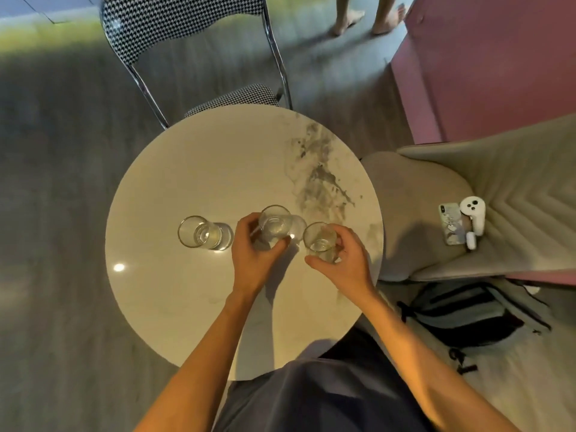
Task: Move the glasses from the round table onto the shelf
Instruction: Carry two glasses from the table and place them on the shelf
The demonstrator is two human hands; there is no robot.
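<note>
Left hand [254, 254] grips middle glass [274, 227], right hand [344, 260] grips right glass [320, 241]; both upright. Third glass [199, 232] stands free, nearer left.

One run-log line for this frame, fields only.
left hand: grips middle glass | right hand: grips right glass | left glass: untouched on round table

Three clear glasses stand on a round table [218, 169]. The left hand [254, 254] grips the middle glass [275, 226]; the right hand [346, 260] grips the right glass [320, 241]. The left glass [199, 231] stands alone, apart from the hands. A houndstooth chair [184, 29] sits beyond the table, a beige chair [498, 182] to the right bears a phone [452, 224] and a white controller [473, 218], and a backpack [467, 316] lies on the floor.
</note>
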